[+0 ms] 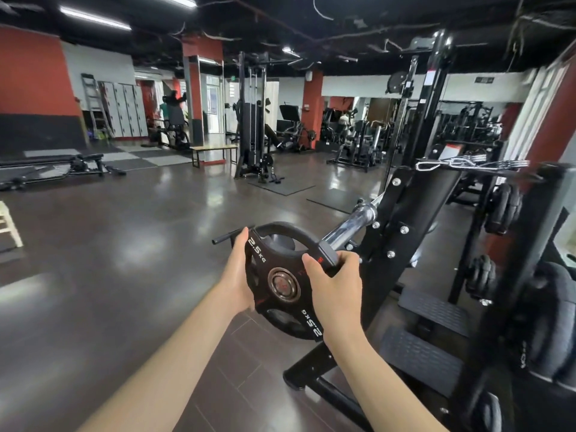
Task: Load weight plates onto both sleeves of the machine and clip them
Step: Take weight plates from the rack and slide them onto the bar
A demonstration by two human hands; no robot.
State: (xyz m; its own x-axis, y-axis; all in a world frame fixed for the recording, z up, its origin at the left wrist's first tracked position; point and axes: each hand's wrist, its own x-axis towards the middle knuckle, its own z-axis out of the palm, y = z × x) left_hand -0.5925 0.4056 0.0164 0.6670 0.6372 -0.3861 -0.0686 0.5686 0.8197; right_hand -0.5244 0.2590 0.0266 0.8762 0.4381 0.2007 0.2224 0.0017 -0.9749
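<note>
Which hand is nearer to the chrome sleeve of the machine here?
Right. The right hand holds the plate's edge right beside the end of the chrome sleeve. The left hand holds the plate's opposite edge, farther from the sleeve.

A glossy dark grey gym floor (131,232) reflects the white ceiling strip lights (93,17). On the left, a low black padded bench (65,163) lies near a red and grey wall (28,88). Farther back, a folded metal ladder (95,104) leans beside tall grey lockers (126,109). A small wooden-topped bench (213,152) stands just beside a black cable tower machine (252,120), with red square pillars (311,104) behind.
</note>
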